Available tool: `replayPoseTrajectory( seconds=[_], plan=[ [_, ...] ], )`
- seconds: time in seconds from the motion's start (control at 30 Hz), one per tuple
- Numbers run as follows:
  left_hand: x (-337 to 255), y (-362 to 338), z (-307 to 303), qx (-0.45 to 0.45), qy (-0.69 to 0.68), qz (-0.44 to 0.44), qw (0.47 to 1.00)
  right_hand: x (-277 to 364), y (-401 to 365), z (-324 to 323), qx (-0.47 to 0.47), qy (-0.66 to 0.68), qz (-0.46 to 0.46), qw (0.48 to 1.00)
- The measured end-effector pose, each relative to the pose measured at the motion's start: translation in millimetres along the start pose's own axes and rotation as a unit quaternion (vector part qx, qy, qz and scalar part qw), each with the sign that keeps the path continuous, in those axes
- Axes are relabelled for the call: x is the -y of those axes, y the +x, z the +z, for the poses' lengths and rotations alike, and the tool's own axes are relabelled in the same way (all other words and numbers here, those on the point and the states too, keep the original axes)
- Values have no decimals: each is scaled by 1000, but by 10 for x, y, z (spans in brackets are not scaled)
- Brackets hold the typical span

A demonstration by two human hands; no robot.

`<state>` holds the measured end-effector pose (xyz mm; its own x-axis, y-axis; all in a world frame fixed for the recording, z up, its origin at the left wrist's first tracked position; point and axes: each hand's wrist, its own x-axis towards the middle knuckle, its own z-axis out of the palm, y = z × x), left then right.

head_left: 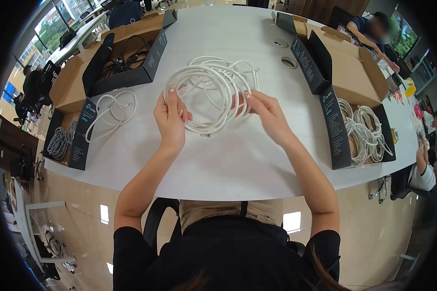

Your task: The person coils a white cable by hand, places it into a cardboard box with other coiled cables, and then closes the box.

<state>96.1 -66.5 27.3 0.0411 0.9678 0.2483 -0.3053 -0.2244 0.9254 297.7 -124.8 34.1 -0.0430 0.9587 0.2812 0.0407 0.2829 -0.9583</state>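
Between my two hands is a loosely coiled white cable (211,127), held over the middle of the white table (218,169). My left hand (172,114) grips the left side of the loops, thumb on top and fingers curled beneath. On the right side, my right hand (261,109) pinches the strands between thumb and fingers. A small plug hangs at the bottom of the coil. Behind it, more white loops (213,60) spread toward the far side of the table.
At the left stand two open black boxes, one with black cables (131,58), one with grey cables (58,143). A loose white cable (126,116) lies beside them. At the right, an open box (336,131) holds white cables (366,133), with another box (310,63) behind. People sit farther right.
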Motion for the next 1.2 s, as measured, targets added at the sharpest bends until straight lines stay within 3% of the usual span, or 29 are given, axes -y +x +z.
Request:
replayPoseTrajectory(
  seconds=[0.13, 0.23, 0.33, 0.43, 0.53, 0.63, 0.87, 0.97, 1.1, 1.2],
  plan=[
    [21, -4, 14, -21, 0, -5, 1000, 87, -84, 242, -49, 78, 5, 996],
    [83, -36, 34, -3, -5, -28, 1000, 23, -108, 290, -43, -57, -64, 995],
    [165, -143, 116, 51, -50, -56, 996, 39, -153, 297, 43, -79, 14, 996],
    [177, -186, 158, 103, -49, -32, 993, -83, -194, 347, -5, 14, 46, 999],
    [126, -207, 161, 102, -69, -28, 992, -48, -150, 265, -29, 4, 64, 998],
    [78, -162, 100, 96, -43, -26, 994, 57, -83, 207, -125, 147, 46, 980],
    [78, -107, 66, 55, -10, -5, 998, 30, -26, 95, -212, -2, -28, 977],
    [74, -111, 64, 50, -9, -1, 999, -46, -10, 146, -204, -70, -75, 974],
    [119, -105, 50, 51, -8, 4, 999, -99, -85, 252, -136, -61, -19, 989],
    [122, -131, 68, 59, -12, 7, 998, -150, -82, 249, -139, -97, -53, 984]
  ],
)
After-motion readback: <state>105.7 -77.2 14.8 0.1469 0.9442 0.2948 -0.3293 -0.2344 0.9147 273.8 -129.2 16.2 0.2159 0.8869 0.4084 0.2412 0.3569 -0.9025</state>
